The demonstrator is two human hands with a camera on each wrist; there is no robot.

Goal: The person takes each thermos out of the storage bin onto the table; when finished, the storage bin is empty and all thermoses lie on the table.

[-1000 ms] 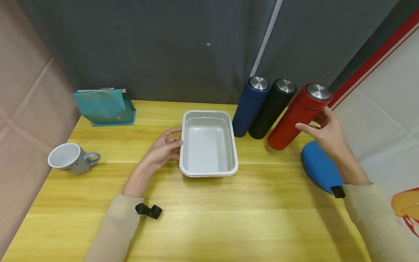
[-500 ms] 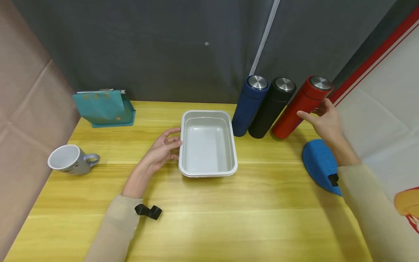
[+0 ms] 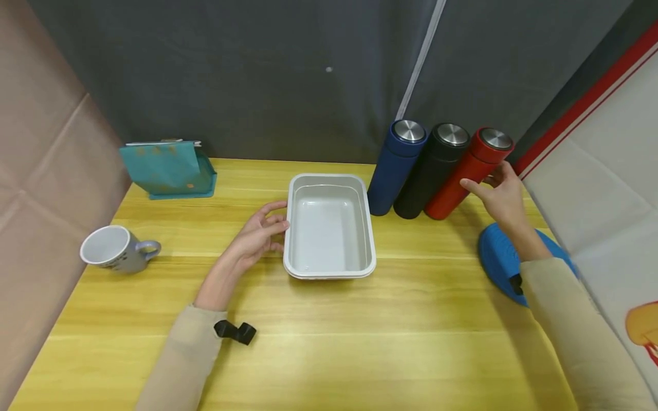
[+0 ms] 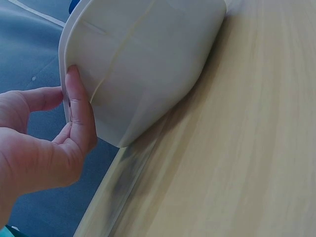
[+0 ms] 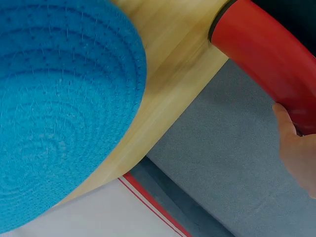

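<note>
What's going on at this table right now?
A person is working at a yellow wooden table. Their right hand grips a red flask, which stands at the end of a row beside a black flask and a blue flask. Their left hand rests against the side of an empty white tray in the middle. A blue round mat lies under the right forearm, a mug sits at the left, and a teal bag stands at the back.

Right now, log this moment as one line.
left hand: touches white tray | right hand: holds red flask, standing beside black flask
</note>
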